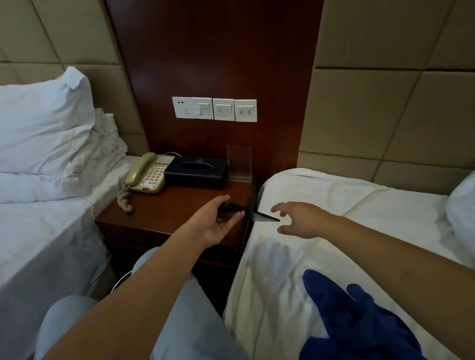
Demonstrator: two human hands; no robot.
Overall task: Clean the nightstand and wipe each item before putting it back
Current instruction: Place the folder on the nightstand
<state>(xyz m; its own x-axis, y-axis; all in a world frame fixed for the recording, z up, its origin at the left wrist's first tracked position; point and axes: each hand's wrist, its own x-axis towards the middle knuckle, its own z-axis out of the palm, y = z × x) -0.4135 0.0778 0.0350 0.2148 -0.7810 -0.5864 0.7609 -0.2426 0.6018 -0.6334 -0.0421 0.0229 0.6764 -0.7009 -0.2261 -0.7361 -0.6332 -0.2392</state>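
The dark wooden nightstand [160, 209] stands between two beds. At its back sit a beige telephone [147, 174], a dark blue tissue box [195, 171] and a clear acrylic stand [239, 163]. My left hand [219, 222] holds a thin black object [258, 214], flat and pointed, over the nightstand's right front corner. Its tip reaches over the right bed's edge. My right hand [300, 220] hovers just right of that tip with fingers spread, touching nothing. A blue cloth [353, 323] lies on the right bed by my right forearm.
A bed with white sheets and a pillow [35, 128] flanks the nightstand on the left; the right bed [329, 202] presses against its other side. Wall switches and a socket [215, 108] sit on the wood panel above. My knees fill the gap in front.
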